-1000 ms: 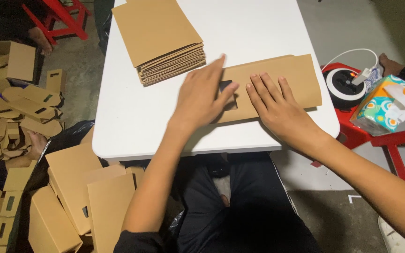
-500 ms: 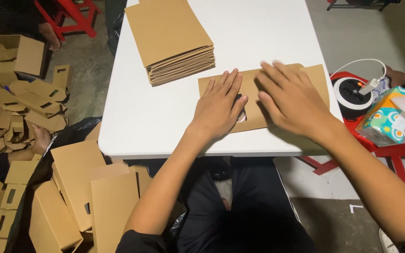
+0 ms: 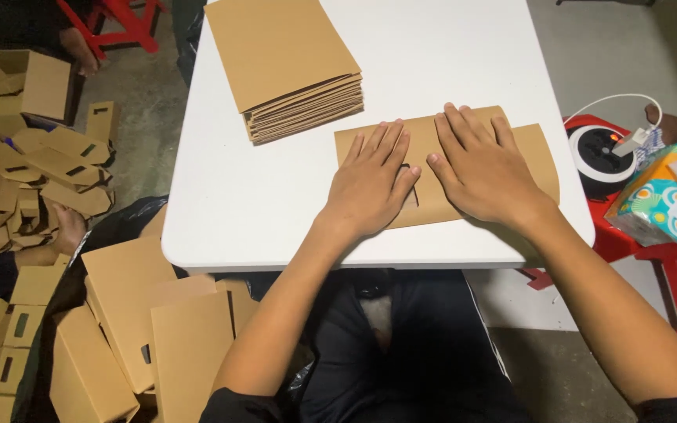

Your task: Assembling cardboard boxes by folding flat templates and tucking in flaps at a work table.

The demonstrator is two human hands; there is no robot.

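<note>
Flat, both hands — left, right — lay open, palms pressing a tan matte cardboard blank with a small slot, near the white desk's front edge.

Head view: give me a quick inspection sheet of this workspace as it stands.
Surface: white table, mostly bare.
Job's things: flat cardboard sheet lying on the table; cardboard stack beyond it, apart.
Clutter: tissue box on red stool; folded boxes on the floor.
Grips: left hand and right hand flat on the sheet, palms down.
Cables: white cable by round device.
Surroundings: another person's hand at right.
</note>
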